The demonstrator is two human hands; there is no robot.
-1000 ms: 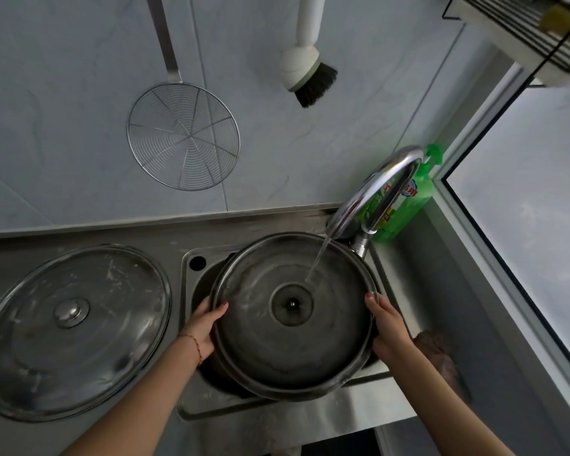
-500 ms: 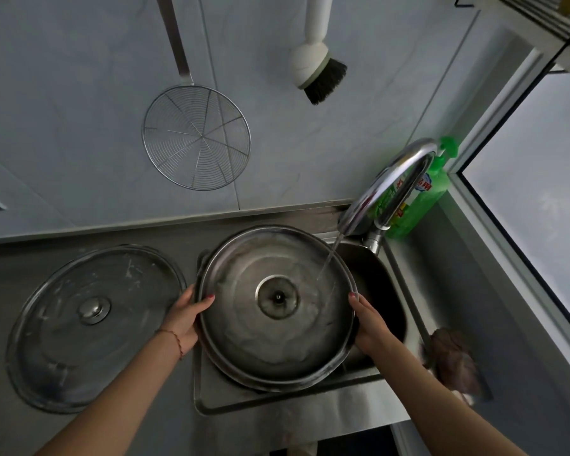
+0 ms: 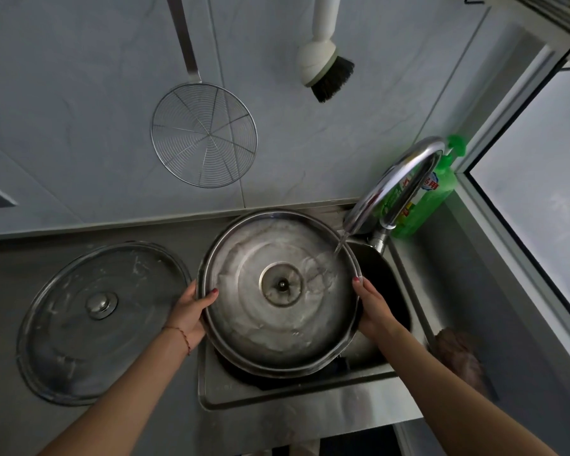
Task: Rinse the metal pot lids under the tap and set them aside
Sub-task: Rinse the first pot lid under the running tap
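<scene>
A large round metal pot lid (image 3: pixel 250 311), underside up, is held over the sink (image 3: pixel 277 394). My left hand (image 3: pixel 188 315) grips its left rim and my right hand (image 3: pixel 374 311) grips its right rim. Water runs from the curved chrome tap (image 3: pixel 399 182) onto the lid's upper right edge, and soapy streaks cover the lid's inside. A second, larger metal lid (image 3: pixel 79 330) with a round knob lies flat on the steel counter to the left, apart from my hands.
A green dish soap bottle (image 3: pixel 431 199) stands behind the tap. A wire skimmer (image 3: pixel 204 134) and a white brush (image 3: pixel 323 60) hang on the tiled wall. A brownish cloth (image 3: pixel 458 357) lies on the counter right of the sink. A window frame borders the right side.
Both hands have shifted the lid to the left over the sink, so the water stream now lands near its right edge instead of near its centre.
</scene>
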